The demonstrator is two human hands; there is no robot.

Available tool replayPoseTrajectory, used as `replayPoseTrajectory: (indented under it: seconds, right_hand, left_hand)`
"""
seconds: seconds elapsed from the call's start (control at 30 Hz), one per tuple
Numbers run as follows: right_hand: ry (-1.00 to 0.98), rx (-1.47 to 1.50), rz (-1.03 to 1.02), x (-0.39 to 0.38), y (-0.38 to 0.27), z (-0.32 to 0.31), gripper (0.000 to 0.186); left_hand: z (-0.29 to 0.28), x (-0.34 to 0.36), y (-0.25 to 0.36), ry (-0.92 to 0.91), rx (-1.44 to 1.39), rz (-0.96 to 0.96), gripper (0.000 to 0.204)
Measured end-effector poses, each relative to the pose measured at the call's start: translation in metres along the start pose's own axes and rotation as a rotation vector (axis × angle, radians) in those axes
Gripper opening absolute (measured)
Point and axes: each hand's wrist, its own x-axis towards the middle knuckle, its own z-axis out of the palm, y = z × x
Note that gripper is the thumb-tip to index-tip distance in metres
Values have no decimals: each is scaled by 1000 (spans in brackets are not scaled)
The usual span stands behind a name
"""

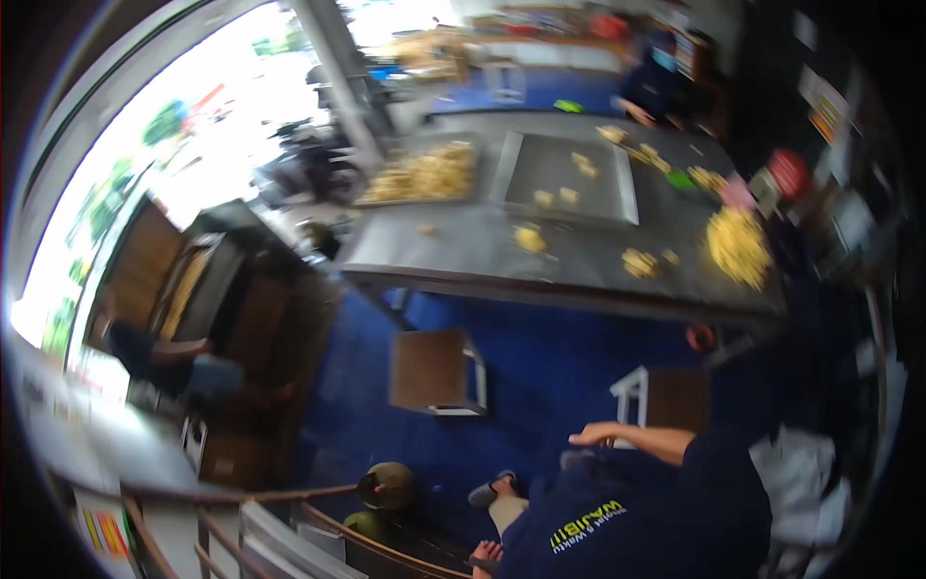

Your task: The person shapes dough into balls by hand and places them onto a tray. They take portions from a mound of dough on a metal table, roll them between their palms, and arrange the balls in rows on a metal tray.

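Food heap point(739, 249), yellow, near three o'clock: blurred, probably soft and light; scoop underneath. Wearer's hands unseen, grip cannot be told.

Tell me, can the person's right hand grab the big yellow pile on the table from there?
Probably not: the right hand looks well short of the yellow pile, with the brown-topped stool and the near edge of the metal table lying between them.
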Motion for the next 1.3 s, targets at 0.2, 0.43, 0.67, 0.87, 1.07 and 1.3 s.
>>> replayPoseTrajectory:
  seconds: [0.2, 0.43, 0.67, 0.87, 1.07, 1.3]
  right_hand:
    - [-79, 593, -42, -36, 140, 27, 92]
    - [10, 750, -98, 57, 221, 99, 43]
    - [393, 1010, -356, 57, 238, 71, 27]
    - [783, 1631, -21, 27, 224, 42, 9]
    - [803, 1172, 115, 16, 207, 7, 9]
    - [778, 1156, 102, 29, 240, -97, 11]
  left_hand:
    - [101, 9, 19, -135, 384, 24, 24]
    - [215, 13, 56, -211, 897, 137, 25]
    - [278, 21, 138, -295, 786, 178, 27]
    - [305, 33, 160, -292, 699, 135, 29]
    - [326, 48, 182, -309, 634, 171, 30]
    - [333, 58, 174, -289, 556, 131, 33]
